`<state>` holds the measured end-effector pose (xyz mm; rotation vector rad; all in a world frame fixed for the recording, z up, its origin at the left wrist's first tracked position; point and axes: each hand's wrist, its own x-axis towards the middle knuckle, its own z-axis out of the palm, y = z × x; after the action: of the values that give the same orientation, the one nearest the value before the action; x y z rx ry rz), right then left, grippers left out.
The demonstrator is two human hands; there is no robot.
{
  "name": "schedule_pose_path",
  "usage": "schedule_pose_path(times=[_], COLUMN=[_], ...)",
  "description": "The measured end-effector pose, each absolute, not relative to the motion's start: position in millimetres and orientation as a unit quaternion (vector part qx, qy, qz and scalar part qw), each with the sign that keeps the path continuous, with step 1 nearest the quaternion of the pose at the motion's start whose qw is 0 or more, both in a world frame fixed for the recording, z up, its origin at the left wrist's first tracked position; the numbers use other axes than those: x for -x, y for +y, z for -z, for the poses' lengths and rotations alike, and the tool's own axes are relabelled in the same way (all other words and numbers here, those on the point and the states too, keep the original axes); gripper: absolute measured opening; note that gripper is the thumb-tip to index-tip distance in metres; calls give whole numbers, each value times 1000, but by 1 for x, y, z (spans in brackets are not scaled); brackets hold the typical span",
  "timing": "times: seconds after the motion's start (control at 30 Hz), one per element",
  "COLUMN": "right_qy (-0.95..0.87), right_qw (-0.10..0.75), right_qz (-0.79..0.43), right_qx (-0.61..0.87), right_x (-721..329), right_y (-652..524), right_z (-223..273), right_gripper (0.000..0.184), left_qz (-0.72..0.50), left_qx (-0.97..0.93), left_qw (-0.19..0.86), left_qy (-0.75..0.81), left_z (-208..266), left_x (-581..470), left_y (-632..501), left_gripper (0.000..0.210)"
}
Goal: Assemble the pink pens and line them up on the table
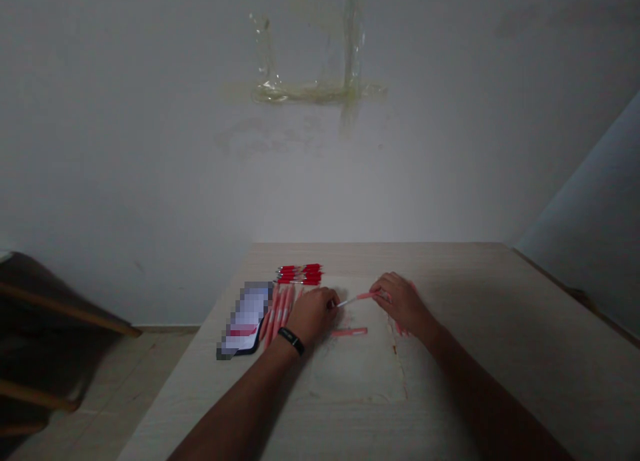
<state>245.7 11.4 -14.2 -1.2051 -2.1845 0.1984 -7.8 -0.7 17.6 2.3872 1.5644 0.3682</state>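
Observation:
My left hand (316,309), with a black wristband, pinches the white end of a slim pen part (356,299). The other, pink end of that part is held between the fingers of my right hand (399,301). I cannot tell whether it is one piece or two joined. Below it, a pink pen barrel (351,331) lies flat on a pale sheet (360,374). Several pink pen barrels (280,311) lie side by side left of my left hand. More pink pieces (401,329) show partly from under my right hand.
Several red pens (301,274) lie stacked in rows toward the back of the wooden table (460,267). A phone (251,317) with a blurred screen rests near the left edge. Behind stands a wall (175,147) with peeling tape (305,94). Dark wooden furniture (45,327) is at left.

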Motion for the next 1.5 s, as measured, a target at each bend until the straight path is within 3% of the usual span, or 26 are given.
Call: schedule_pose_path(times=[0.63,0.9,1.13,1.5], right_qy=[-849,-856,-848,-857], right_qw=[294,282,309,311], right_qz=[-94,-118,-137,-138], right_qx=[429,417,408,388], right_x=[-231,-224,-219,-215], right_y=[1,-8,-11,-9], right_z=[12,10,7,15], right_gripper=[2,2,3,7], left_qz=[-141,-204,-285,-392], left_qx=[-836,-851,-832,-828], left_qw=[144,200,224,246], left_qy=[510,440,420,317], left_z=[-11,-1,-3,-10], left_x=[6,1,-2,-8], left_y=[1,1,-2,-9], left_gripper=[19,27,20,33])
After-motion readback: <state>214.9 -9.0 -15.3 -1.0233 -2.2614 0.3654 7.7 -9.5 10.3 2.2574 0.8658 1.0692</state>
